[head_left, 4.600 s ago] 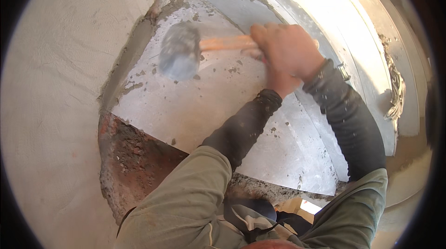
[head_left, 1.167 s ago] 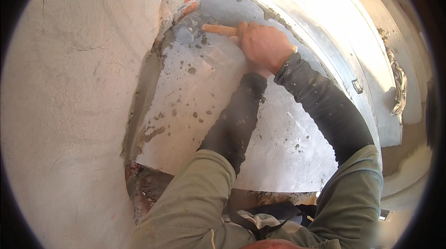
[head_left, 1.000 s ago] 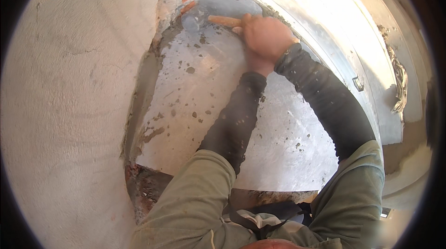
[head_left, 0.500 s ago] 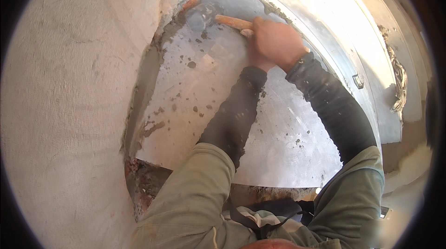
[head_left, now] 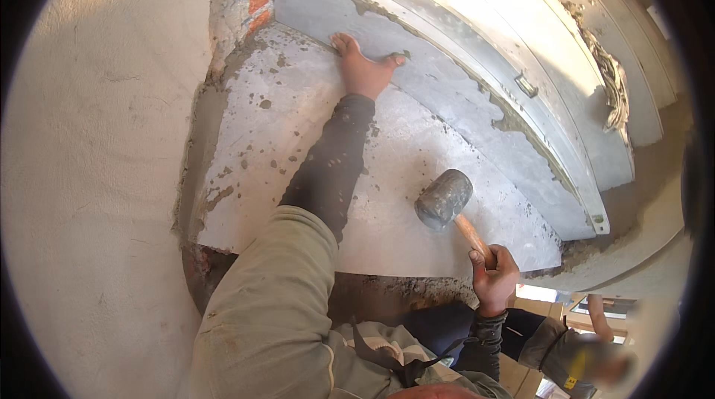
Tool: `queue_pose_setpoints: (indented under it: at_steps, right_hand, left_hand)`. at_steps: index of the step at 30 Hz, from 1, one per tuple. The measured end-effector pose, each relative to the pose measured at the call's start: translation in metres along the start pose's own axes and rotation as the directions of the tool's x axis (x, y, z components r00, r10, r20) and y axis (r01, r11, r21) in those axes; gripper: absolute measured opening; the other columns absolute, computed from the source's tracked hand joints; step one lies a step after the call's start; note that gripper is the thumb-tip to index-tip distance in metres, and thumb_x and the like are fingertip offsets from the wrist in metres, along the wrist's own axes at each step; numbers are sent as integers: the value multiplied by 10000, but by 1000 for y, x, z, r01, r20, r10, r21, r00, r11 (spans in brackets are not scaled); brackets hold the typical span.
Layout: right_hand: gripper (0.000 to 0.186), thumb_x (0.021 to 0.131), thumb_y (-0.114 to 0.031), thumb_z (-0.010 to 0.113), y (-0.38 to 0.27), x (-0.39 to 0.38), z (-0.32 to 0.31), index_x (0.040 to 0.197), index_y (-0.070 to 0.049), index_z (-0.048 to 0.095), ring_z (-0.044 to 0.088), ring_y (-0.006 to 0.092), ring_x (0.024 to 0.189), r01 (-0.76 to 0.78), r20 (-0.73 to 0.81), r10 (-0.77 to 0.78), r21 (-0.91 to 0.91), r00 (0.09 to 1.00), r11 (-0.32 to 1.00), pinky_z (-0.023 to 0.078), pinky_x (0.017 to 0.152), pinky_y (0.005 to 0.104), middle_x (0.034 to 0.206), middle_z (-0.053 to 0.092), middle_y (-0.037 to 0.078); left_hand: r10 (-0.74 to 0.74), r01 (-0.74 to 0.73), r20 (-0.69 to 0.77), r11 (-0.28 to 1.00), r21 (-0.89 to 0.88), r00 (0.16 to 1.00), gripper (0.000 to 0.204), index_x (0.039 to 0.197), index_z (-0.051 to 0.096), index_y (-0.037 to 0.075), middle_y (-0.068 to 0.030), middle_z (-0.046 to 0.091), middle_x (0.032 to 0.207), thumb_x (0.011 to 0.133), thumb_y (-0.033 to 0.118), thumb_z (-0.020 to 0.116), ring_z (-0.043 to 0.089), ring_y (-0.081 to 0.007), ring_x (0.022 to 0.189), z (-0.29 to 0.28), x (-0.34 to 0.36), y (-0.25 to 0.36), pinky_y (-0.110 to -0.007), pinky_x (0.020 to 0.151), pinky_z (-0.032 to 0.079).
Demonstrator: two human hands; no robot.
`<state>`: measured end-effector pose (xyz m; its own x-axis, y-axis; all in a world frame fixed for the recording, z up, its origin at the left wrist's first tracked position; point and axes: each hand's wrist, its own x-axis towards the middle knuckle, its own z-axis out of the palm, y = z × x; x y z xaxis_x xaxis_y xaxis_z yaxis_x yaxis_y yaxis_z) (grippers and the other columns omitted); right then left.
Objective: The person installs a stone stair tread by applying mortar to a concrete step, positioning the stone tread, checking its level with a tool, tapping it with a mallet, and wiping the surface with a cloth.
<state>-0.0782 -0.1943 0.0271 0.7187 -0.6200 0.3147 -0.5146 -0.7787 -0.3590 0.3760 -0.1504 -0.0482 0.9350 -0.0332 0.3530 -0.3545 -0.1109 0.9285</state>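
Mallet (head_left: 450, 204) in right grip (head_left: 497, 280), angled forward-left

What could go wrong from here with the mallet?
The left hand lies spread near the far edge of the slab; a swing of the mallet in the right hand might hit it. The dark crumbs on the slab could scratch it if struck. The long level beyond might be knocked by a wide swing.

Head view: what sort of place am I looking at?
Probably a building site, around some steps: there's exposed brick beside the rough wall, a grey slab spotted with mortar-like bits, and a mallet in the right hand.
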Motion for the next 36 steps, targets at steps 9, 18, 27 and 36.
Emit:
queue_pose_setpoints:
  at_steps: [9, 18, 27, 36]
  right_hand:
    - [363, 916, -381, 717, 27, -56, -21, 833, -37, 634, 613, 444, 688, -225, 51, 229, -64, 972, 972, 464, 609, 507, 723, 629, 196]
    - [383, 982, -377, 633, 139, -82, -60, 828, -37, 550, 596, 473, 670, -197, -36, 194, -152, 980, 969, 449, 572, 526, 711, 599, 234]
    - [522, 998, -565, 524, 250, -15, -83, 850, -65, 531, 602, 272, 504, 350, 62, -366, -475, 928, 807, 477, 448, 402, 639, 590, 104]
    - [627, 992, -683, 427, 293, 23, -81, 798, -99, 546, 560, 260, 462, 472, -23, -531, -424, 847, 773, 491, 454, 411, 581, 546, 70]
  left_hand:
    - [109, -89, -43, 941, 327, 993, 1024, 1389, 460, -194, -395, 425, 1471, 746, 506, 840, 383, -364, 1469, -7, 10, -19, -381, 1190, 340]
    - [-31, -91, 387, 951, 294, 922, 1503, 1433, 30, -301, -531, 10, 1508, 634, 654, 870, 10, -577, 1493, 110, -158, 62, -547, 1243, 104]
    - [-29, -76, 243, 909, 411, 970, 1582, 1408, -65, -323, -547, -68, 1504, 607, 656, 887, -88, -631, 1465, 173, -214, 98, -673, 1204, 5]
    - [45, -111, 181, 919, 378, 982, 1554, 1403, -36, -331, -553, -30, 1500, 617, 638, 890, -75, -636, 1464, 179, -206, 75, -656, 1211, 15]
